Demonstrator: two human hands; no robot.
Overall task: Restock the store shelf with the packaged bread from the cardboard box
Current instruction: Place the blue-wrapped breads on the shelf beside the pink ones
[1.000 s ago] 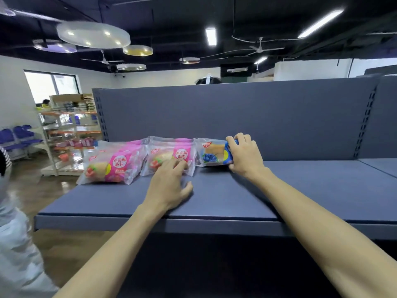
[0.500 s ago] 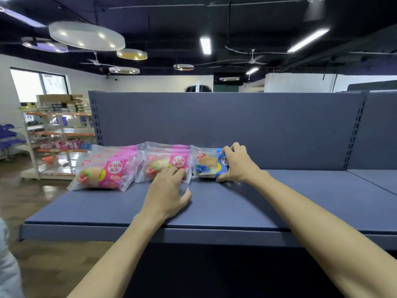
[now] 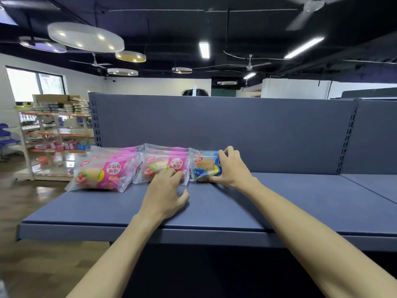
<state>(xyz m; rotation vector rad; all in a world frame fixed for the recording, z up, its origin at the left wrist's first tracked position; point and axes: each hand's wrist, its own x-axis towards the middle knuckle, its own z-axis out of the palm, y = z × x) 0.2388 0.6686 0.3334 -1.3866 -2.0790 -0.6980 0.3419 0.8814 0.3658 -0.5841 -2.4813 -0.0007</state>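
A row of bread packs lies at the back left of the blue-grey shelf (image 3: 279,203). Two stacks of pink strawberry packs sit there, the left stack (image 3: 103,173) and the middle stack (image 3: 165,163). A blue blueberry pack (image 3: 203,168) lies right of them, touching the middle stack. My right hand (image 3: 231,168) grips the blue pack's right end, fingers curled over its top. My left hand (image 3: 164,193) rests on the shelf with its fingertips touching the front of the middle pink stack. The cardboard box is out of view.
The shelf's upright back panel (image 3: 225,130) rises behind the packs. Another shelf section (image 3: 373,183) adjoins on the right. A stocked orange-edged rack (image 3: 53,136) stands far left on the wooden floor (image 3: 32,265). A person's head (image 3: 195,92) shows above the back panel.
The view has shifted slightly. My right hand stays gripped on the blue pack, held against the middle pink stack. My left hand stays at the front of the pink stack.
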